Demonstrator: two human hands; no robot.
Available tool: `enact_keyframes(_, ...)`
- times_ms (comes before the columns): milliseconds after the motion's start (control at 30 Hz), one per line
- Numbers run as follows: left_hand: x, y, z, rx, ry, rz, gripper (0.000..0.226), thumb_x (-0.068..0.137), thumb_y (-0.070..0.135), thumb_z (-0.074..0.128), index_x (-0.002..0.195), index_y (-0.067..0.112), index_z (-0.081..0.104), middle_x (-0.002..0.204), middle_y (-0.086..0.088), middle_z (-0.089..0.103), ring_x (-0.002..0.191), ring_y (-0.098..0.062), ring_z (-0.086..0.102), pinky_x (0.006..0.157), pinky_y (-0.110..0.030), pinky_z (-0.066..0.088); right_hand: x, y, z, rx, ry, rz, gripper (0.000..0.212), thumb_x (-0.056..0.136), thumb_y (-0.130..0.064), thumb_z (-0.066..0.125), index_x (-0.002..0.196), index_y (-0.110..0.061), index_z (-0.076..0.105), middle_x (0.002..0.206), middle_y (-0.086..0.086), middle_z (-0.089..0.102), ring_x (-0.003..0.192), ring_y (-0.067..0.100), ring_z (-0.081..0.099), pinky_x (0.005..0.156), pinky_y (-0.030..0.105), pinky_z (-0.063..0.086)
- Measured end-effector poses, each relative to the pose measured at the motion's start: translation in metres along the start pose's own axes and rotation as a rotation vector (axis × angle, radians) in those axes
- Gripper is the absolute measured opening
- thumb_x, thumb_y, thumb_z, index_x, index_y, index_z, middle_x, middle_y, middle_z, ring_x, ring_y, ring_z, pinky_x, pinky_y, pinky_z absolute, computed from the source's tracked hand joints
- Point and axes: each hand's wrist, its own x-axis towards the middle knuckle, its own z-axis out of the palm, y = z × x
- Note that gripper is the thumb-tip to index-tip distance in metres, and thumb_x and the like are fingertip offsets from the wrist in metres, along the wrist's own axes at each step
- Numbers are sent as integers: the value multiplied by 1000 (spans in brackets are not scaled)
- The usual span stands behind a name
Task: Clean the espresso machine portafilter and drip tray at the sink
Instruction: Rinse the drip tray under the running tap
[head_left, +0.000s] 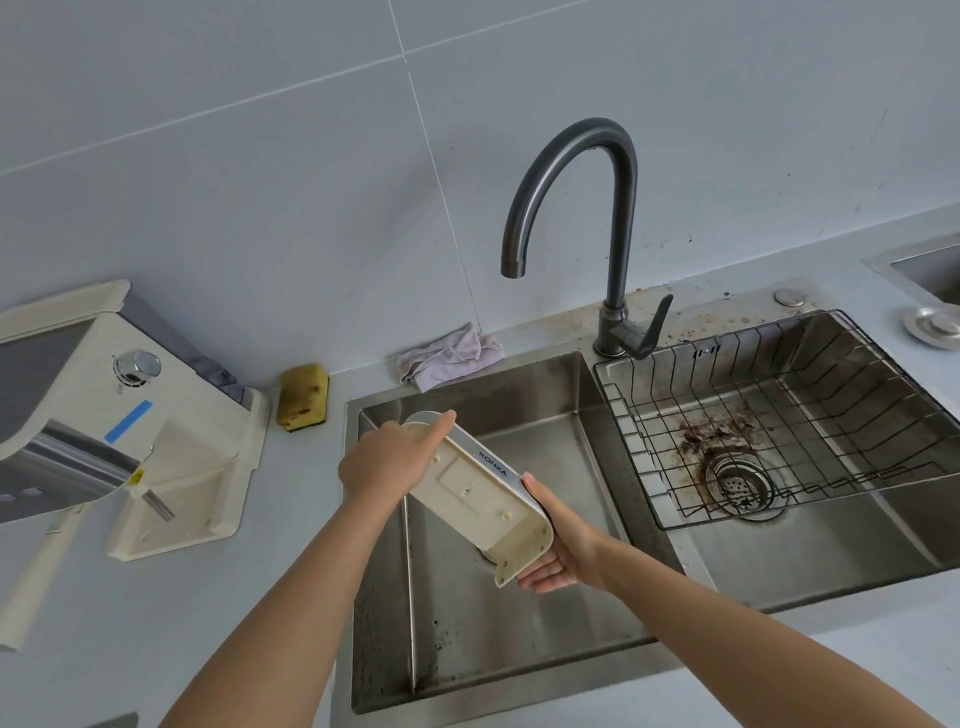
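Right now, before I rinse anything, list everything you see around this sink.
drip tray: one, cream with silver front, held tilted over the left basin
sink: one, steel, two basins, brown stains round the right drain
faucet: one, dark grey, behind the sink
wire rack: one, black, in the right basin
drain strainer: one, steel, right basin floor
sponge: one, yellow, counter left of sink
cloth: one, pale, crumpled behind the left basin
espresso machine: one, cream and silver, counter far left
round lid: one, steel, counter far right
left hand: one, grips the tray's far end
right hand: one, grips the tray's near end
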Motion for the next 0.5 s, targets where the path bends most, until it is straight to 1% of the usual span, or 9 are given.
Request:
enact_keyframes(100,0,-2,1,10,1,-16,72,83,73,26,92,8,57,107,-11,61,85,-23,48,70,-30,36,2,-1,0,-10,7,6,103,73,-83,15,99,3,68,90,14,69,81,21,67,77,28,55)
enact_keyframes(133,0,-2,1,2,4,-23,71,84,72,26,90,8,56,106,-11,61,83,-22,46,70,-30,36,2,-2,0,-12,11,4,102,73,-83,15,97,2,68,89,14,69,81,21,67,75,27,55)
enact_keyframes(167,0,-3,1,-7,3,-27,72,84,72,26,93,8,58,107,-12,61,84,-22,46,70,-30,36,3,-3,0,-16,17,2,101,73,-82,16,95,1,68,88,14,69,80,20,67,74,27,55)
enact_keyframes(200,0,-4,2,-16,-4,-31,75,84,72,26,100,7,59,110,-12,61,87,-22,48,71,-30,37,2,-4,0,-21,23,-1,100,73,-82,16,94,0,69,88,14,69,80,20,67,75,27,55)
enact_keyframes(267,1,-7,4,-37,-14,-33,80,83,72,26,116,6,57,119,-13,59,101,-26,54,75,-32,38,3,-6,-1,-37,41,-15,96,74,-81,18,91,-2,69,89,14,69,81,20,67,78,28,55)
enact_keyframes(300,1,-8,4,-54,-18,-34,81,83,72,26,120,7,55,124,-13,57,109,-28,54,78,-33,38,3,-7,-2,-47,52,-25,93,75,-81,19,89,-4,69,89,13,69,82,20,66,79,29,54)
enact_keyframes(367,1,-9,5,-97,-29,-35,80,85,71,26,124,7,52,129,-14,54,115,-31,52,83,-36,40,4,-10,-4,-73,73,-42,86,77,-78,21,86,-7,68,89,12,70,84,20,66,80,29,53)
enact_keyframes(433,1,-12,7,-147,-43,-47,78,86,69,26,127,7,49,132,-14,52,118,-32,50,89,-38,40,6,-13,-6,-98,105,-61,80,79,-76,24,90,-9,67,91,11,69,88,20,66,79,28,53)
enact_keyframes(500,5,-19,10,-238,-77,-59,78,87,68,25,136,10,40,137,-14,48,124,-33,46,97,-41,38,8,-16,-9,-126,156,-95,75,80,-73,31,97,-9,64,92,10,69,86,19,65,78,27,52)
